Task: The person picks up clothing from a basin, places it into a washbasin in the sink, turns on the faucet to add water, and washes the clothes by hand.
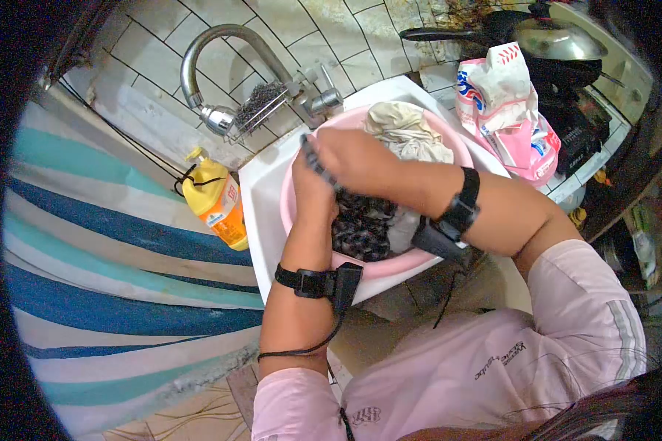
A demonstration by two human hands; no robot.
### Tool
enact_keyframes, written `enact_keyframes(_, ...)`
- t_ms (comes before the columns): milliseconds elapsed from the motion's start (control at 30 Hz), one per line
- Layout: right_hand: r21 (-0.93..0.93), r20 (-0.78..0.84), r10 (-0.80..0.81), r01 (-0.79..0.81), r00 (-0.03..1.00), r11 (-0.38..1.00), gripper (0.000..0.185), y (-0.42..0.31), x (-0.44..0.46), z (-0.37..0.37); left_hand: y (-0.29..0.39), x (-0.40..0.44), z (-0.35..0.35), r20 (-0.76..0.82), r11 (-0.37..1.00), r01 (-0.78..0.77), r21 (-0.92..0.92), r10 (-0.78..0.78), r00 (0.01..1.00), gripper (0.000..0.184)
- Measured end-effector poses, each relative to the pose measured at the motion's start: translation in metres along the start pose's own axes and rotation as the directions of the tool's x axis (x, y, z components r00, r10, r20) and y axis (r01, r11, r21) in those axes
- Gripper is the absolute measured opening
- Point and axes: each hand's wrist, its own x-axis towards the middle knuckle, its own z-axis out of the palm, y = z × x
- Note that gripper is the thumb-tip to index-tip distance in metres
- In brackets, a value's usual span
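Observation:
My left hand point(310, 175) and my right hand point(337, 153) are closed close together over the left side of a pink basin point(288, 209). A strip of dark patterned cloth point(318, 163) shows between them, gripped by both. My right forearm crosses over the basin, and most of the fingers are hidden or blurred. Below the hands lies a black-and-grey checked garment point(364, 226); whether the strip belongs to it I cannot tell. A cream-coloured cloth point(408, 128) is bunched at the basin's far side.
The basin sits in a white sink point(261, 242) under a curved metal faucet point(232, 31). A yellow bottle point(217, 202) stands left, beside a striped curtain point(125, 228). Pink-and-white detergent bags point(504, 110) and a lidded pan point(559, 40) are at right.

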Motion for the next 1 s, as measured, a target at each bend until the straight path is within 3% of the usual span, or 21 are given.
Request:
enact_keyframes(67,0.121,-0.097,-0.347,0.357,0.933,0.926,0.021,-0.012,-0.009,0.002,-0.003,0.001,-0.006,0.007,0.939,0.142,-0.313,-0.147,0.989,0.041)
enact_keyframes(100,0.06,-0.006,-0.229,0.229,0.973,0.972,0.026,-0.005,-0.001,0.002,-0.007,0.003,-0.005,-0.018,0.968,0.079,-0.237,-0.085,0.996,0.039)
enact_keyframes(233,-0.007,-0.061,-0.081,0.081,0.995,0.997,0.025,0.021,0.014,0.0,0.009,-0.009,0.009,-0.03,0.993,0.002,-0.118,-0.005,1.0,0.029)
enact_keyframes(267,-0.008,-0.069,-0.083,0.083,0.994,0.997,0.025,0.021,0.011,0.002,0.009,-0.008,0.009,-0.025,0.993,-0.004,-0.115,0.001,1.0,0.029)
enact_keyframes(333,0.053,-0.066,-0.197,0.201,0.978,0.978,0.02,-0.001,-0.002,-0.002,0.005,-0.007,0.007,0.012,0.938,0.081,-0.337,-0.081,0.997,0.03)
enact_keyframes(367,0.08,-0.089,-0.283,0.29,0.955,0.954,0.021,-0.013,-0.011,-0.003,0.005,-0.008,0.001,0.003,0.867,0.221,-0.446,-0.245,0.969,0.03)
enact_keyframes(400,0.081,-0.089,-0.283,0.29,0.955,0.954,0.021,-0.012,-0.009,-0.002,0.006,-0.008,0.002,0.002,0.867,0.22,-0.446,-0.245,0.97,0.03)
enact_keyframes(467,0.168,-0.061,-0.114,0.123,0.992,0.978,0.021,-0.002,0.0,0.002,0.006,-0.011,0.003,0.018,0.952,0.135,-0.276,-0.135,0.991,0.029)
enact_keyframes(533,0.142,-0.124,-0.113,0.131,0.986,0.981,0.02,0.008,0.007,0.004,-0.01,-0.002,0.0,0.013,0.964,0.089,-0.251,-0.089,0.996,0.03)
enact_keyframes(600,-0.047,-0.049,0.082,-0.084,0.995,0.995,0.02,-0.001,0.003,-0.002,-0.007,0.002,0.002,-0.015,0.976,0.023,-0.217,-0.027,1.0,0.034)
enact_keyframes(633,-0.037,-0.042,-0.099,0.098,0.994,0.995,0.023,-0.004,-0.001,0.0,0.004,-0.009,0.006,0.01,0.963,0.058,-0.261,-0.057,0.998,0.036)
enact_keyframes(667,-0.038,-0.047,-0.099,0.097,0.994,0.995,0.023,-0.006,-0.005,0.001,0.005,-0.009,0.005,0.013,0.964,0.056,-0.26,-0.054,0.998,0.036)
enact_keyframes(733,0.011,-0.025,-0.292,0.292,0.956,0.956,0.024,-0.013,-0.011,0.0,0.007,-0.008,0.0,0.078,0.829,0.281,-0.483,-0.279,0.957,0.036)
enact_keyframes(767,0.017,-0.024,-0.284,0.285,0.958,0.958,0.024,-0.007,-0.009,0.002,0.006,-0.009,0.001,0.045,0.899,0.252,-0.358,-0.253,0.967,0.035)
enact_keyframes(900,-0.044,-0.058,0.042,-0.044,0.997,0.998,0.025,0.017,0.011,0.0,-0.002,-0.001,0.005,0.078,0.945,0.123,-0.302,-0.104,0.992,0.037)
enact_keyframes(933,-0.045,-0.063,0.039,-0.042,0.997,0.998,0.025,0.012,0.008,0.002,-0.004,-0.001,0.004,0.068,0.931,0.144,-0.337,-0.129,0.989,0.038)
enact_keyframes(1000,-0.112,-0.024,-0.122,0.119,0.992,0.987,0.025,-0.003,-0.004,0.009,-0.008,-0.002,0.0,0.052,0.895,0.19,-0.404,-0.185,0.981,0.039)
